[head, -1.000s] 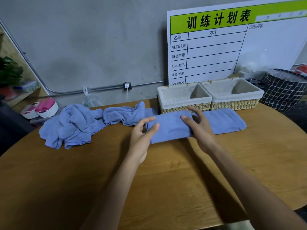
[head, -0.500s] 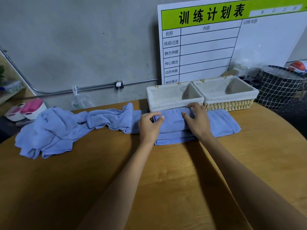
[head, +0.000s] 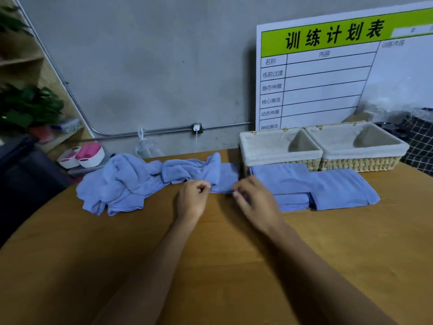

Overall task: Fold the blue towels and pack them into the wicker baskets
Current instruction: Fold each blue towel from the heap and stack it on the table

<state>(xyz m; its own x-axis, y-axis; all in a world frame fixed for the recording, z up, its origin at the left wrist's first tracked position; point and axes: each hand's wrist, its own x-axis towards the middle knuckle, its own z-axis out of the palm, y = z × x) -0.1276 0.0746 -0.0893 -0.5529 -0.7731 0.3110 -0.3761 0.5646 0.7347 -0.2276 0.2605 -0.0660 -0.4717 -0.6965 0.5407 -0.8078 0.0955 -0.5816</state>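
Two folded blue towels lie in front of the baskets, one [head: 281, 178] on the left and one [head: 339, 190] on the right. A loose blue towel [head: 222, 177] stretches left into a crumpled pile of blue towels [head: 121, 181]. My left hand [head: 193, 199] has its fingers curled at the loose towel's near edge and pinches it. My right hand [head: 254, 200] pinches the same edge at its right corner, its fingertips blurred. Two lined wicker baskets stand side by side at the back, the left basket [head: 262, 158] and the right basket [head: 365, 164], both holding nothing.
A round wooden table [head: 210, 266] carries everything. A white planning board [head: 328, 78] leans on the wall behind the baskets. A black grid bin [head: 419, 146] stands at the far right. Pink and white containers [head: 86, 156] and a plant [head: 25, 106] sit off the table's left side.
Both hands have left the folded towel, which now lies in front of the left basket. They have moved left to the near edge of the loose towel.
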